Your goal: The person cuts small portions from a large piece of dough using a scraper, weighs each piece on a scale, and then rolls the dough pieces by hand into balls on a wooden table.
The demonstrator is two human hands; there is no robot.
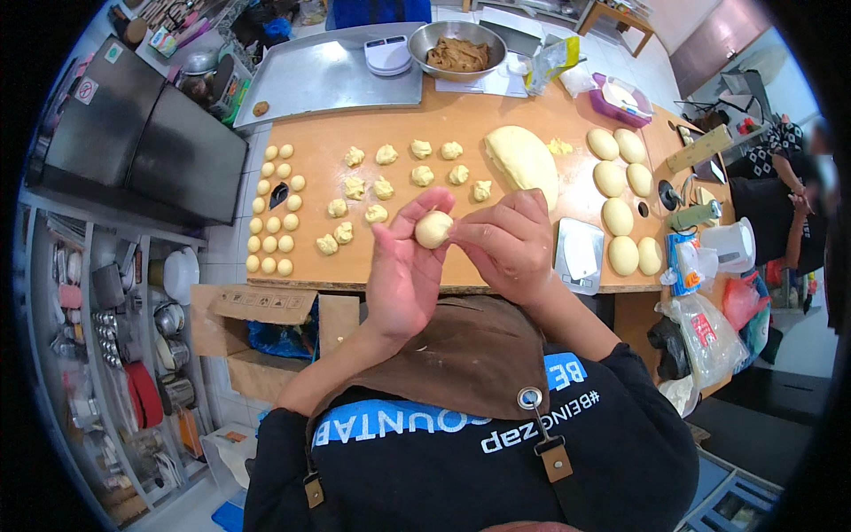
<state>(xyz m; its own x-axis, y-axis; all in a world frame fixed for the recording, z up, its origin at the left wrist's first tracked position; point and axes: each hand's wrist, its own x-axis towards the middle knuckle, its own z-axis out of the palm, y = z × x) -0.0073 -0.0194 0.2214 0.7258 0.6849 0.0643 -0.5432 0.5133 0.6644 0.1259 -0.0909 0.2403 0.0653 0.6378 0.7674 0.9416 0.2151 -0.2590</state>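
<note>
A smooth pale dough ball (433,229) rests in the fingers of my left hand (408,266), whose palm is turned up. My right hand (510,244) pinches the side of that ball with curled fingers and thumb. On the wooden table (443,124) beyond, several rough dough lumps (386,154) lie spread out, with several small smooth balls (286,207) in rows at the left. A large dough mass (519,164) sits behind my right hand, and several larger flattened rounds (618,215) lie to the right, near a small scale (579,256).
A metal tray (301,75), white scale (386,55) and bowl of brown mixture (456,53) stand at the back. An open cardboard box (222,324) is below the table's near left, beside shelves of kitchenware. Plastic bags (700,341) are at right. Another person (793,213) is at the far right.
</note>
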